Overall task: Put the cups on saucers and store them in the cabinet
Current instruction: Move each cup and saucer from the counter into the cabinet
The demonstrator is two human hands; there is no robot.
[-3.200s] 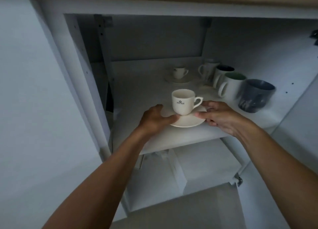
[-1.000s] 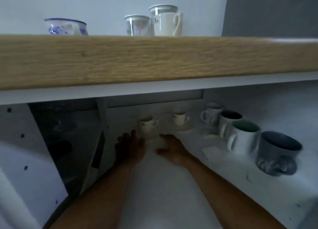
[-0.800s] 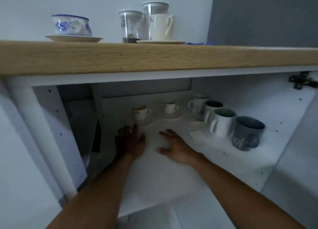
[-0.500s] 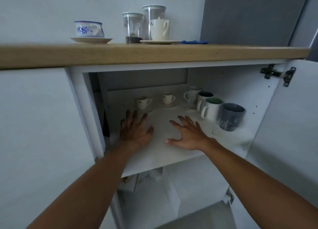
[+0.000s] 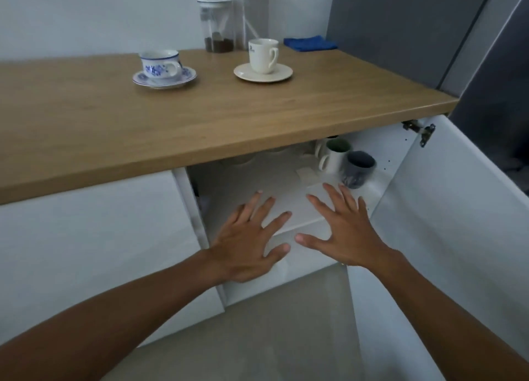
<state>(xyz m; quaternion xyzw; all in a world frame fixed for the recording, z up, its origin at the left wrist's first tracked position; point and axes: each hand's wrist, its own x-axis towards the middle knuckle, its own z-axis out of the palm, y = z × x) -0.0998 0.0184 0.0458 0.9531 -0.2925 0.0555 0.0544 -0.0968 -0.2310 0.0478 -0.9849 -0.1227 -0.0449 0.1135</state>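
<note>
A wooden counter (image 5: 200, 114) runs along a pale wall, with an open white cabinet (image 5: 286, 209) under it. Two cups wait on top, each already on its saucer: the blue-patterned cup (image 5: 159, 63) sits on a matching saucer (image 5: 164, 78) left of centre, and the cream cup (image 5: 262, 55) stands on a cream saucer (image 5: 262, 73) to its right, handle turned right. The two sets are well apart.

Your left hand (image 5: 246, 246) and right hand (image 5: 342, 231) are both empty, fingers spread flat, palms down, in front of the cabinet opening at the shelf's front edge. Whether they touch the shelf (image 5: 272, 189) you cannot tell.

Inside, at the right of the shelf, a white mug (image 5: 335, 156) with a green interior stands just beside a dark blue mug (image 5: 357, 168). Whatever stands further back is hidden by the counter edge.

The cabinet door (image 5: 446, 223) hangs open on your right. Behind the cream cup stand two clear jars (image 5: 233, 22), the shorter one with a dark layer at the bottom, and a folded blue cloth (image 5: 309, 43) lies near the grey panel.
</note>
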